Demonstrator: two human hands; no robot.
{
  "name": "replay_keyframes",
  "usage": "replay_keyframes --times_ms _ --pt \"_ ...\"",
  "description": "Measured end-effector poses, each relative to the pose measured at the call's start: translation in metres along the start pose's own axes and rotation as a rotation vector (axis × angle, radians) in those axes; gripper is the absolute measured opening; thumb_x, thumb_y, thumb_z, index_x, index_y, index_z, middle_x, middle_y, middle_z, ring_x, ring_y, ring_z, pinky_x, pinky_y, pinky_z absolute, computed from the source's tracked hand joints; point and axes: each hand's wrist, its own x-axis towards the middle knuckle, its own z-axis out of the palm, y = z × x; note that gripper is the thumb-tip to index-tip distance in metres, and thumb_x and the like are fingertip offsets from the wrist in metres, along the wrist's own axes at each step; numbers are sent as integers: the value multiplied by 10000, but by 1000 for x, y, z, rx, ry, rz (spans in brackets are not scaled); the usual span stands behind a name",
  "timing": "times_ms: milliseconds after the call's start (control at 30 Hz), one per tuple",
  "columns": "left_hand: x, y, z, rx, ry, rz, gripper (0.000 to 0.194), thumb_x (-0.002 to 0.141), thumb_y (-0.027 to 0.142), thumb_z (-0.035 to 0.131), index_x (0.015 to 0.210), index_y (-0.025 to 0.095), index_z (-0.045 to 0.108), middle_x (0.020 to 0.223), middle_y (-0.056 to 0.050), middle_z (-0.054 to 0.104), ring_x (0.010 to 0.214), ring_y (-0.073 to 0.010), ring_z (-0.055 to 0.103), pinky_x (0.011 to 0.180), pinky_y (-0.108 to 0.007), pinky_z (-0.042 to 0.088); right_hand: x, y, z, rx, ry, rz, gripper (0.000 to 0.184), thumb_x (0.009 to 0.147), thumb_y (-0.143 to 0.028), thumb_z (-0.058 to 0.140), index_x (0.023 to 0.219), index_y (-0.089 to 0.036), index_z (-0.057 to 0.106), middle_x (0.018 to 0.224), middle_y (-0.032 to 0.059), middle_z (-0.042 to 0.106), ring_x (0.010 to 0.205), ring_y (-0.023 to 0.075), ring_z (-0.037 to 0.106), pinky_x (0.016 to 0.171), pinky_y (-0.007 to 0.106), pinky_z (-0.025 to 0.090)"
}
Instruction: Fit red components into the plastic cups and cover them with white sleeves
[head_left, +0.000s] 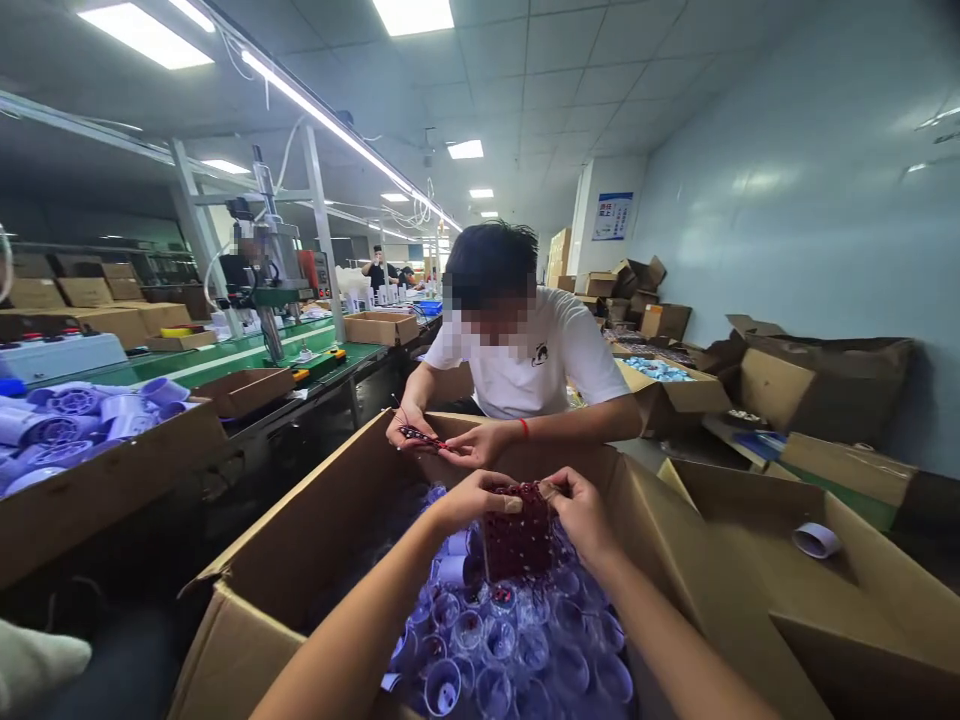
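Between my two hands hangs a dark red panel of small circuit boards (pixel 519 540), dotted with pale spots, above an open carton. My left hand (pixel 480 500) pinches its upper left part, the thumb lying across its face. At the top right corner, my right hand (pixel 581 508) grips it between thumb and fingers. Below, many white and clear plastic cups (pixel 499 640) fill the large cardboard box (pixel 330 520). Across the box, a co-worker's hands (pixel 442 440) hold a similar thin dark red piece with wires.
A carton with one white plastic ring (pixel 816 540) stands at the right. White plastic housings (pixel 75 420) fill a box at the left. Behind it, a press machine (pixel 274 260) stands on the green workbench (pixel 225 365). More cartons line the right wall.
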Motion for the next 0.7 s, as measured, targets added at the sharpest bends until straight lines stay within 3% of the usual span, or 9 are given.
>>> replay_keyframes --times_ms 100,267,500,700 --pt "-2 1 2 214 -40 57 280 664 319 626 832 95 642 673 4 567 619 -106 457 611 -235 345 -6 -7 7 -92 -71 -58 180 635 -362 577 573 -197 540 541 -11 541 557 139 462 553 263 371" --pt "-2 -6 6 652 13 164 208 754 286 511 713 108 611 584 33 471 576 -92 371 529 -213 278 -13 -5 15 -172 -116 -109 155 677 -328 562 599 -196 585 581 3 597 601 158 521 579 270 399" --pt "0 -8 1 607 -11 166 237 789 290 468 812 109 620 666 15 520 642 -108 423 559 -195 330 -8 -4 7 -183 -256 -99 232 765 -386 519 757 -181 627 727 28 650 709 171 569 660 278 428" --pt "-3 -1 2 550 2 127 251 790 268 450 827 106 638 682 9 552 654 -113 436 594 -198 360 -10 -13 4 -347 -281 -283 161 798 -319 474 722 -196 543 693 6 590 653 141 519 610 248 400"
